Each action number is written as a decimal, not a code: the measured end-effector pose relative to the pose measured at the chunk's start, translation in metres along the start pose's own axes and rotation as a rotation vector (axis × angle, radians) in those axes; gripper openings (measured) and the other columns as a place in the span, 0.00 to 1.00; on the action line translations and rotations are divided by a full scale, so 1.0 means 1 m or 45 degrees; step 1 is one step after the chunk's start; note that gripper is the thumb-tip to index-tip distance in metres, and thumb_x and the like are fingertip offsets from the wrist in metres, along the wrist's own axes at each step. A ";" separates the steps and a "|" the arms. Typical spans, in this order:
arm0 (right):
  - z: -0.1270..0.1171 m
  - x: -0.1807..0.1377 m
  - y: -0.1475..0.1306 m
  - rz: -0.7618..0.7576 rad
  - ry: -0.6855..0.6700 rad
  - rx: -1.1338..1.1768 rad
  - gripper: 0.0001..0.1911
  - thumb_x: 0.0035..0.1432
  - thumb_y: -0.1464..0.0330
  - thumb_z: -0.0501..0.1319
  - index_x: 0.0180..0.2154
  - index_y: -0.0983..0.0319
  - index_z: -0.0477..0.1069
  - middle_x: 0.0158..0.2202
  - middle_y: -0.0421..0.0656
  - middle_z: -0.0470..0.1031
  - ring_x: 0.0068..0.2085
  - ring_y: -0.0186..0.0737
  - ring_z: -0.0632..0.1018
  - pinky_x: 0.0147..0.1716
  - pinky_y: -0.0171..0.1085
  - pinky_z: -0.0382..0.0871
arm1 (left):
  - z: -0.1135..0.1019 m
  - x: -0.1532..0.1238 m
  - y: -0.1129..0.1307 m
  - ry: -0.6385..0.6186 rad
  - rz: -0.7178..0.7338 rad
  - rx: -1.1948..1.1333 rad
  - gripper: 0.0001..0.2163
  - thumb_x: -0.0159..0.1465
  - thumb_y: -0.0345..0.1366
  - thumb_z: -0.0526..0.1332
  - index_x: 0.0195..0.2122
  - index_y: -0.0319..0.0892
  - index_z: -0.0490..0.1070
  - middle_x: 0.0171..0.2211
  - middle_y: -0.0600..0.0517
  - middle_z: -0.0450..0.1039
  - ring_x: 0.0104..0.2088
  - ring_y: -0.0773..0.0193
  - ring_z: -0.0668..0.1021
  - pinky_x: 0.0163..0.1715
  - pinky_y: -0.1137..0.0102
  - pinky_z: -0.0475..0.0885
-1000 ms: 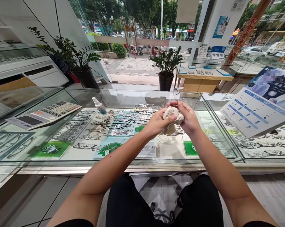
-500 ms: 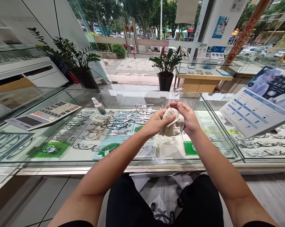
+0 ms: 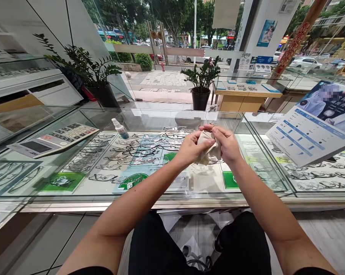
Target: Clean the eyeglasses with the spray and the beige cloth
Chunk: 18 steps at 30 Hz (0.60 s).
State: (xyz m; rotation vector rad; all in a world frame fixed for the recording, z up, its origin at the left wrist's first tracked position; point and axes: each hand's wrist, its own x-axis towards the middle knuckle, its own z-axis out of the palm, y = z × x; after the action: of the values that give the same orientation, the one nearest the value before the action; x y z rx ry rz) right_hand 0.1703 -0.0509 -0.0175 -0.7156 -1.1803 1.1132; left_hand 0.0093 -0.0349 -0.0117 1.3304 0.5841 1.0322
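Cloth [image 3: 206,156] hangs beyond counter's near edge [image 3: 103,206] (pinched by left grip [image 3: 191,149] and right grip [image 3: 228,144]).

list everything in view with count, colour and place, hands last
cloth: 1, cream, centre, held
wire frame: 1, colour unclear, beyond cloth
glasses: many, mostly dark, across counter
counter: 1, clear glass, across the middle
spray bottle: 1, white, counter, left-centre
calculator: 1, grey and cream, counter's left
display card: 1, blue and white, counter's right
potted plants: 2, green, behind counter
side table: 1, light wood, rear right
trees: several, green, outside
left hand: 1, bare, on cloth
right hand: 1, bare, on cloth
legs: 2, black trousers, below counter
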 end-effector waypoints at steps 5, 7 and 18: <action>0.000 -0.001 0.000 -0.100 -0.010 -0.146 0.21 0.65 0.45 0.71 0.45 0.52 0.91 0.53 0.44 0.90 0.59 0.56 0.85 0.69 0.54 0.74 | 0.002 0.000 -0.001 0.019 0.038 0.001 0.29 0.51 0.53 0.85 0.43 0.38 0.81 0.33 0.53 0.79 0.32 0.65 0.76 0.35 0.70 0.70; 0.001 -0.002 0.000 -0.143 -0.024 -0.199 0.21 0.66 0.45 0.70 0.45 0.51 0.92 0.54 0.44 0.90 0.62 0.56 0.83 0.71 0.54 0.72 | 0.003 0.000 0.000 0.025 0.058 -0.011 0.29 0.51 0.54 0.84 0.43 0.38 0.81 0.33 0.53 0.79 0.33 0.65 0.76 0.35 0.70 0.71; 0.000 0.000 0.002 -0.236 -0.131 -0.258 0.18 0.69 0.47 0.69 0.47 0.48 0.91 0.55 0.42 0.90 0.65 0.55 0.82 0.76 0.54 0.65 | 0.003 0.000 -0.003 0.130 0.131 0.020 0.31 0.58 0.65 0.78 0.41 0.40 0.79 0.29 0.54 0.77 0.28 0.67 0.74 0.31 0.71 0.69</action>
State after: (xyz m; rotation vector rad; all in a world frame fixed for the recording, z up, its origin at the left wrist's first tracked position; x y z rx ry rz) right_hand 0.1700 -0.0506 -0.0198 -0.6935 -1.4311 0.8926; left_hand 0.0126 -0.0363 -0.0140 1.3382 0.6060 1.1878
